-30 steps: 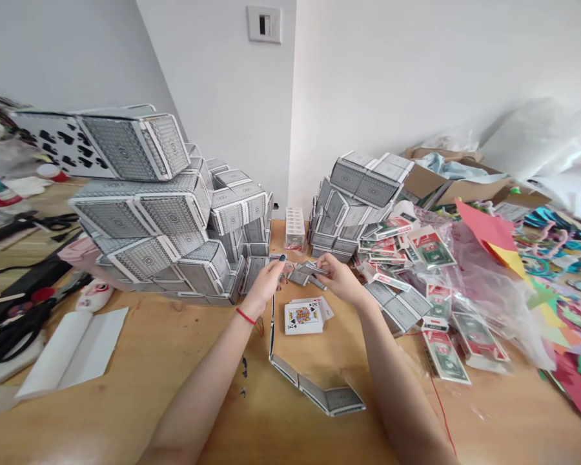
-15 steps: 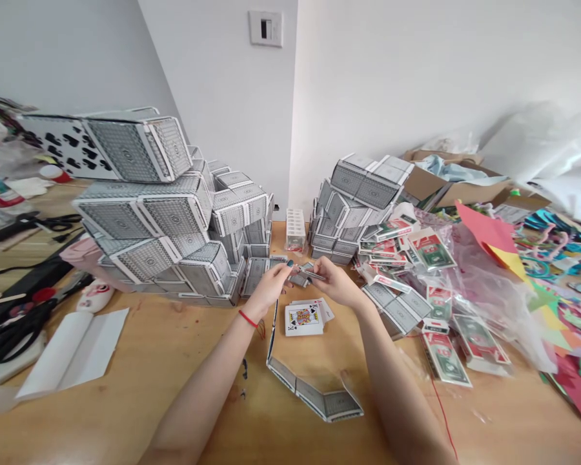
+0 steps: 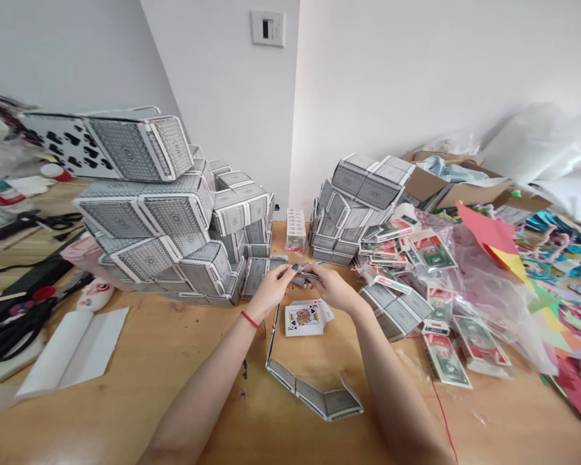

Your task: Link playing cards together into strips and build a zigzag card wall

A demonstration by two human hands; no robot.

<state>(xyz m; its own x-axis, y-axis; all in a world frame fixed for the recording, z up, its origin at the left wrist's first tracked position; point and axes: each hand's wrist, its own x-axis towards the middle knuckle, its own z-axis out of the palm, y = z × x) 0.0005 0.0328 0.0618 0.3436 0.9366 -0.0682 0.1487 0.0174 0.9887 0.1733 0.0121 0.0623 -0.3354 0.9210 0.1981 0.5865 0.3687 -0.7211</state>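
You are pinching a playing card (image 3: 310, 274) between your left hand (image 3: 271, 292) and right hand (image 3: 333, 289) (fingers (image 3: 317, 274) closed on it) just beyond a king card (image 3: 303, 320).

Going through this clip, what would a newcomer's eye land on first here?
Most striking is the large tower of grey-backed playing cards built into boxy cells, left of centre on the wooden table, with a smaller card tower to its right. Between them, the left hand and right hand close on a narrow card piece above a face-up king card. Bright paper scraps spread across the far right.
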